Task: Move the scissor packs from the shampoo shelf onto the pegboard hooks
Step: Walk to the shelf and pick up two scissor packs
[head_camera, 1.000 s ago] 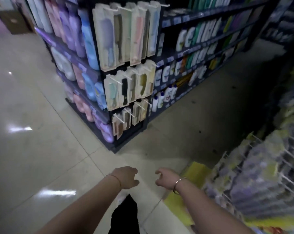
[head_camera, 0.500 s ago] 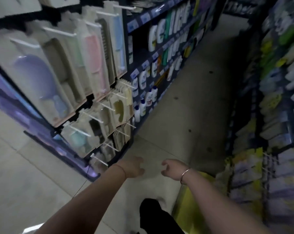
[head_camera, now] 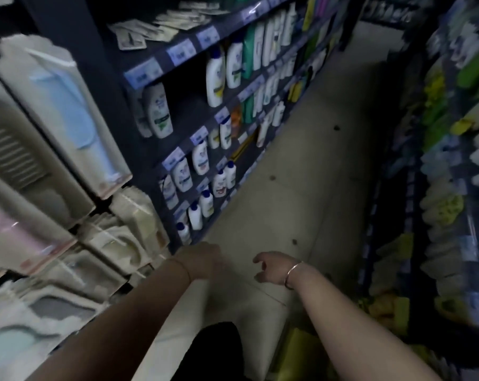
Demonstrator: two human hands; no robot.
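White bottles (head_camera: 215, 78) fill the left shelves (head_camera: 143, 74); left hand (head_camera: 202, 258) and right hand (head_camera: 274, 268) loose, empty.

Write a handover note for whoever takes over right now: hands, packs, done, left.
Left hand: empty, fingers loose, low beside the end display.
Right hand: empty, open, bangle at the wrist.
Packs: flat carded packs lie loose on the top shelf above the shampoo bottles; too blurred to confirm scissors.
Hooks: end display at left, full of carded combs and brushes.
Done: nothing visibly moved.
Left: pick the packs off the shelf, hang them.
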